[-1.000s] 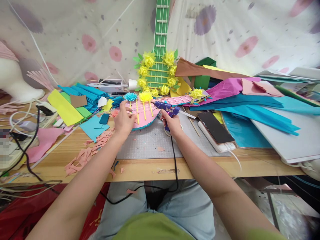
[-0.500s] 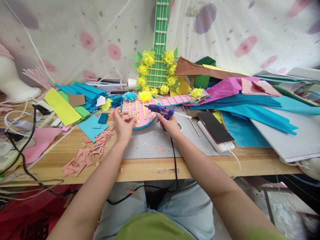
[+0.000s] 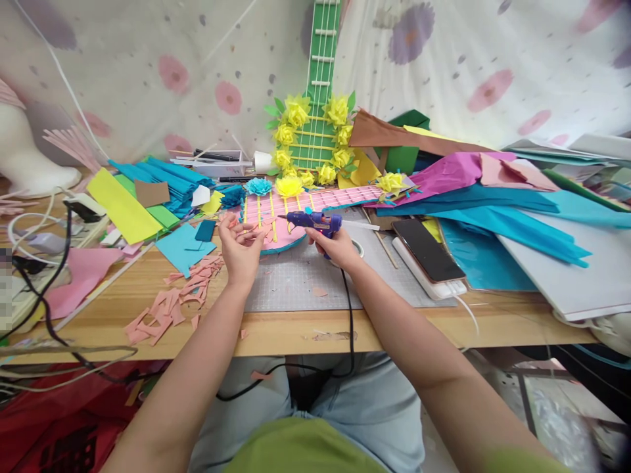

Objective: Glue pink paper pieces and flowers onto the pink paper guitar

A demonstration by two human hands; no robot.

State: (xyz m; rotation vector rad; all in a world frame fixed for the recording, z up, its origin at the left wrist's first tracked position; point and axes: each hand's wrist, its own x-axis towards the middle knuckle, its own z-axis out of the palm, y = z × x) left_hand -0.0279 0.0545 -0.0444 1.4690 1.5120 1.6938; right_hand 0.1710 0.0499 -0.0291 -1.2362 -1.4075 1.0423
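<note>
My right hand [image 3: 334, 244] is wrapped round a purple hot glue gun [image 3: 315, 222], whose nozzle points left above a pink toy guitar [image 3: 283, 235]. A white glue stick juts from the gun's rear. Fingers bent together, my left hand [image 3: 241, 249] pinches what looks like a small piece of pink paper [image 3: 267, 228] near the nozzle; it blends with the guitar behind. Yellow strips cross the guitar's pink body, which has a blue edge. A blue paper flower [image 3: 258, 187] and a yellow paper flower [image 3: 289, 186] sit along its far side.
Behind stands a green toy guitar [image 3: 315, 135] ringed with yellow flowers. Pink paper scraps [image 3: 162, 312] lie at left. A phone [image 3: 428, 249] rests on a white power strip [image 3: 428, 279] at right. The gun's black cord [image 3: 351, 315] hangs over the table edge. Under the guitar lies a grey cutting mat [image 3: 290, 289].
The glue gun has tipped to nearly level, its nozzle shifting slightly left and down towards my left hand. My left hand keeps its pinch. The whole view has shifted slightly.
</note>
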